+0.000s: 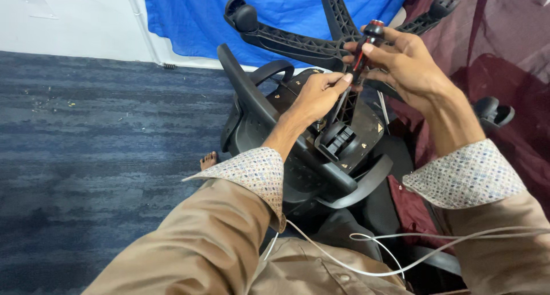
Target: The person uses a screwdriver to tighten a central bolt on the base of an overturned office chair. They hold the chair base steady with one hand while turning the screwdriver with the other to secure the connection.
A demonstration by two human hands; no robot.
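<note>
A carpeted office or repair room: blue-grey carpet spreads left of the fingers, a white wall and blue cloth lie beyond them, an upturned office chair beneath.

Matt black plastic chair base, glossy red-and-black plastic screwdriver handle, rough blue carpet.

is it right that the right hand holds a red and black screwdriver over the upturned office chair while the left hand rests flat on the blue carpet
Not quite. In the head view the left hand is raised, fingertips on the screwdriver shaft, not on the carpet. The right hand does hold it over the upturned chair.
</note>
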